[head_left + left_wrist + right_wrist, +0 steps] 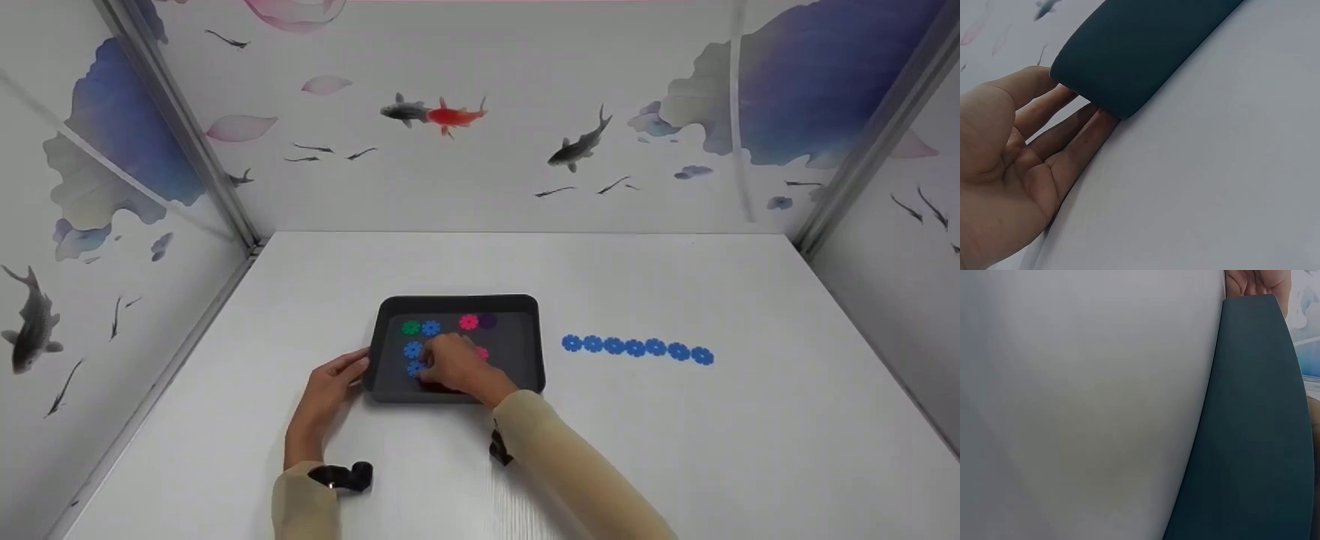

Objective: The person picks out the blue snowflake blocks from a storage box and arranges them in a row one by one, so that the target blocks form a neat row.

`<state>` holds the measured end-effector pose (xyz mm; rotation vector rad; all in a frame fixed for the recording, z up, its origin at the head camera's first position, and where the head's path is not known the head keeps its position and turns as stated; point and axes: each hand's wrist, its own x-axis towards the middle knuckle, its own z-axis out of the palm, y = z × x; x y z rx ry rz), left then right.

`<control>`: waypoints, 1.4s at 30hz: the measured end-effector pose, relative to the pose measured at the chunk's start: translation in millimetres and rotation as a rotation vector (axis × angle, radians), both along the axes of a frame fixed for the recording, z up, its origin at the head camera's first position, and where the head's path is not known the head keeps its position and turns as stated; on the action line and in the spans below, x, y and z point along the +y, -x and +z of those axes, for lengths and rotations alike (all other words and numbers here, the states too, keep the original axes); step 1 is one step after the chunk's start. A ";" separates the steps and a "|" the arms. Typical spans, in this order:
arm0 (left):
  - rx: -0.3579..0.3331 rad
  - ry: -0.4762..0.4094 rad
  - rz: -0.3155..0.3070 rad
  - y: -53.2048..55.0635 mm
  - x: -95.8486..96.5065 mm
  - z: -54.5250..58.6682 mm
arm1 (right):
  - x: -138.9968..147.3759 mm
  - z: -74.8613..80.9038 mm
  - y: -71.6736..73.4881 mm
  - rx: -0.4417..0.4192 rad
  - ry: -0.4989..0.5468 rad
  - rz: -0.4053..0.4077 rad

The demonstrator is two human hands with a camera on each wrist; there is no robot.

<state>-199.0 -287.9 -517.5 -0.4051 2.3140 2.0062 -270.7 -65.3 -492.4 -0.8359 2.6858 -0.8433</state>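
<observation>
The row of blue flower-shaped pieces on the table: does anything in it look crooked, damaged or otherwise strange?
The row of seven blue pieces, right of the black tray, looks slightly crooked: in the head view, its right end dips lower than its left. No damage shows, though the pieces are too small to check closely.

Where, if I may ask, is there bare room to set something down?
Free table lies between the tray and back wall, and between the blue row and right sleeve. Crowded: the tray, with pieces and the right hand.
</observation>
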 end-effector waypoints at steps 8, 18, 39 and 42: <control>0.001 -0.032 0.001 0.0 0.7 1.2 | 2.6 0.0 3.6 -0.014 0.009 -0.001; 0.008 0.009 0.000 0.9 0.7 1.5 | 14.8 0.2 10.0 0.046 0.045 0.015; 0.000 0.019 -0.013 1.7 -0.9 0.5 | 64.3 17.2 13.7 0.201 -0.014 0.031; 0.004 0.030 -0.013 2.1 -0.1 -0.6 | 69.9 13.5 15.2 0.205 -0.020 0.020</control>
